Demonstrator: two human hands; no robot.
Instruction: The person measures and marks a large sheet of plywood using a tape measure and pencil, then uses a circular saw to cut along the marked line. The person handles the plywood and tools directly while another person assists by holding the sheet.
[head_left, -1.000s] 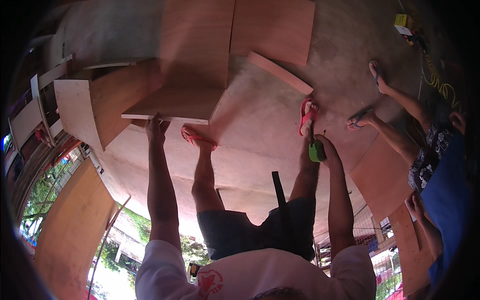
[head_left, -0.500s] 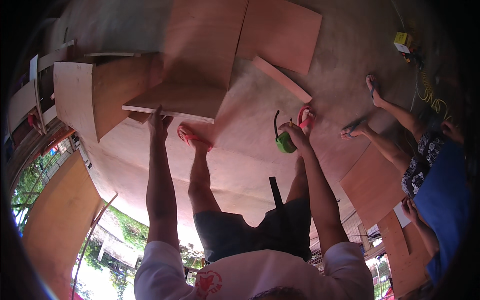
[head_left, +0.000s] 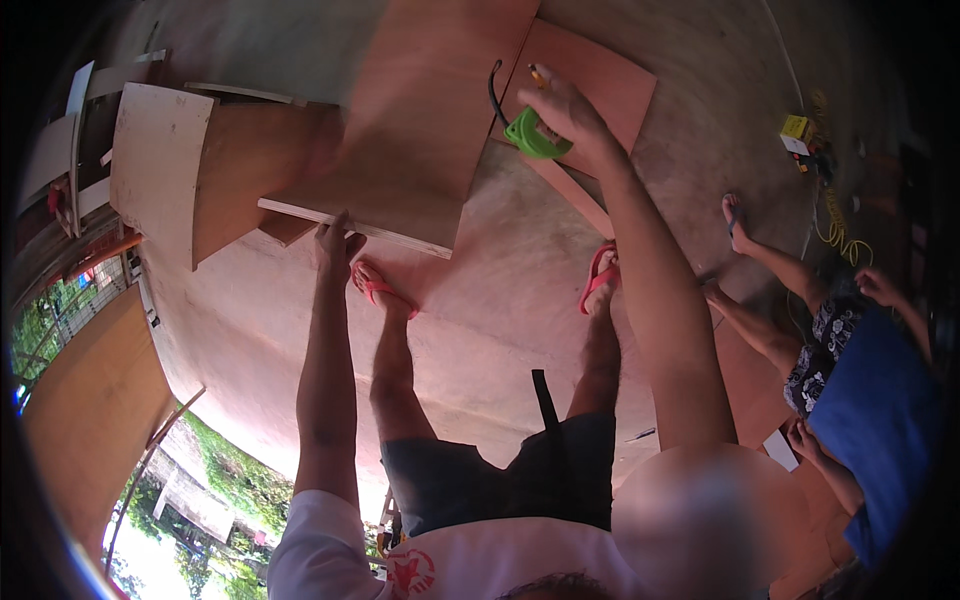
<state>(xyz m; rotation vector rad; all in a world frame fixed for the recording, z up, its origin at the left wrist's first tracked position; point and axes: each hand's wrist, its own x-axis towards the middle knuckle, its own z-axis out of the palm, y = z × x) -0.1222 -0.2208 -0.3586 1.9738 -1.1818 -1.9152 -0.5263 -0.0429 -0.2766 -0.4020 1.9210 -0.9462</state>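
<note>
My left hand (head_left: 336,238) grips the pale front edge of a brown plywood board (head_left: 400,220). A long plywood sheet (head_left: 440,70) extends behind that board. My right hand (head_left: 560,108) is stretched forward above a square panel (head_left: 615,85), closed around a green tape measure (head_left: 535,138) with a dark strap hanging from it; a pencil (head_left: 537,78) pokes out of its fingers. A narrow plywood strip (head_left: 580,200) lies below my right hand, partly hidden by it.
Plywood panels (head_left: 155,170) stand at the left, another (head_left: 85,420) at lower left. A co-worker (head_left: 865,420) in blue sits at right beside panels. A yellow box with a tool (head_left: 795,135) and coiled yellow hose (head_left: 840,235) lie on the floor (head_left: 720,150).
My right hand has risen from beside my right leg to over the back panels, carrying the tape measure. My left hand stays on the board's edge. The co-worker's upper hand shifts slightly.
</note>
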